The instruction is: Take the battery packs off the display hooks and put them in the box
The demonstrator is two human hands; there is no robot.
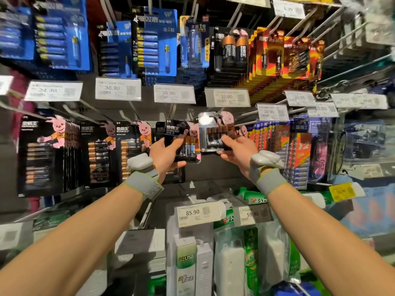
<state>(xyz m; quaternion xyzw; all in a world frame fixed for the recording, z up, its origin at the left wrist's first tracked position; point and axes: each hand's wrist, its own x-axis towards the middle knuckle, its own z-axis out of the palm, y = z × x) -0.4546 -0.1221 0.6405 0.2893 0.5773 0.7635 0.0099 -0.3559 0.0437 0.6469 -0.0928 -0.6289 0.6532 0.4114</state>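
- Two packs are held, one per hand. We judge this the pull-off step, mid-task, with plenty of stock hanging on the display wall.
- Left end of the middle row: hanging packs (49, 154) sit in stacks on display hooks (73, 113).
- The left hand (165, 155) grasps a black battery pack (181, 138) by its lower left side, thumb across the front, at the middle of the middle row. It looks clear of its hook, but we can't be sure.
- The right hand (239, 151) grasps a glare-lit battery pack (210, 135) just right of the black one, thumb on its face, the pack tilted. Its top is near a hook tip; we can't tell if it is on or off.
- Next, we'd say: draw both packs toward us past the hook tips, then lower them to the box. The box is not in view, so it has to be found first.
- The setting is a shop aisle: blue packs (62, 39) top left, orange-red packs (284, 58) top right, price tags (118, 89) between rows, power strips (192, 263) along the bottom edge.
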